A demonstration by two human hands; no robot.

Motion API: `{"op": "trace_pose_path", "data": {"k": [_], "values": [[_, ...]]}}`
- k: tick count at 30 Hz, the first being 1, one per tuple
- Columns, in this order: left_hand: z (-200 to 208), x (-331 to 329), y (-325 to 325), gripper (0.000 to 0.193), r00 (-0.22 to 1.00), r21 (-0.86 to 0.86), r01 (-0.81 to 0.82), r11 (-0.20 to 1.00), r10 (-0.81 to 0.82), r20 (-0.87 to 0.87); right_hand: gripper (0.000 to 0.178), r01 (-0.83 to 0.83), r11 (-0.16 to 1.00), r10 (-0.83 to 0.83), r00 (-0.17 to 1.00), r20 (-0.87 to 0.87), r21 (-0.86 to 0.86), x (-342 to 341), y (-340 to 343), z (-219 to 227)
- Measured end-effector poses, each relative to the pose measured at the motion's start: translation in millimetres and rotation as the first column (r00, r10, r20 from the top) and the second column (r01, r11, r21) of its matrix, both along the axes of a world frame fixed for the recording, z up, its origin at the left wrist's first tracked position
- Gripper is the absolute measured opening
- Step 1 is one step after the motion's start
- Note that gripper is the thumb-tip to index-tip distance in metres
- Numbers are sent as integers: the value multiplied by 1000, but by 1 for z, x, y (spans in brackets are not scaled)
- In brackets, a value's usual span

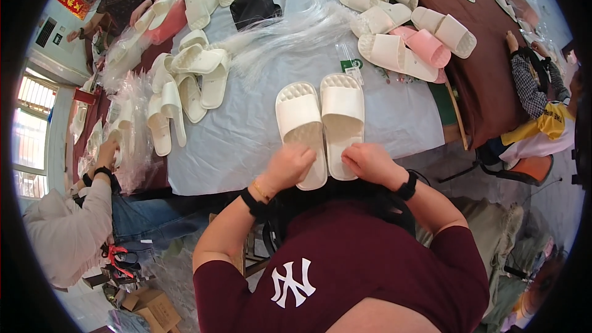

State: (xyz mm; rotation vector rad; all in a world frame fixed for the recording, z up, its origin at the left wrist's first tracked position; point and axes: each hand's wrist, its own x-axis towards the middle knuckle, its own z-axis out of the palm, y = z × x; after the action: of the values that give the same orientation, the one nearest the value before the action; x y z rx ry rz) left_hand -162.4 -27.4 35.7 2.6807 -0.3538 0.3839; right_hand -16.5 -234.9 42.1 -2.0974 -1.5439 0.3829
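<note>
A pair of cream slide slippers lies side by side at the table's near edge, toes pointing away from me. My left hand [290, 166] is closed, its curled fingers at the footbed of the left slipper [299, 111]. On the other side my right hand [370, 163] pinches the outer edge of the right slipper [343, 102] near its heel. The fingertips of both hands are partly hidden. Beyond the toes lies a small green and white tag [352, 69].
Cream slippers [213, 77] are heaped left; more, with pink slippers [433, 51], lie at the far right. Clear plastic strips [290, 31] and a black bag [254, 7] rest farther back. People work at the left and right sides. A wooden strip [457, 117] borders the right edge.
</note>
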Motion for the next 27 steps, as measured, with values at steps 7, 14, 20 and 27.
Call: {"op": "trace_pose_path", "data": {"k": [7,14,20,27], "values": [[-7,16,8,25,950,-14,-225,974,222,219,32,188,955,-193,981,-3,230,15,28,-4],[-10,23,34,21,690,-446,-668,596,721,-69,25,287,909,-259,957,-129,302,29,5,-9],[-53,55,119,36,549,-427,-811,399,770,-324,21,604,760,-527,789,-315,241,83,26,0],[-43,98,120,42,492,-202,-870,449,775,-396,29,608,772,-530,776,-342,183,122,60,-40]]}}
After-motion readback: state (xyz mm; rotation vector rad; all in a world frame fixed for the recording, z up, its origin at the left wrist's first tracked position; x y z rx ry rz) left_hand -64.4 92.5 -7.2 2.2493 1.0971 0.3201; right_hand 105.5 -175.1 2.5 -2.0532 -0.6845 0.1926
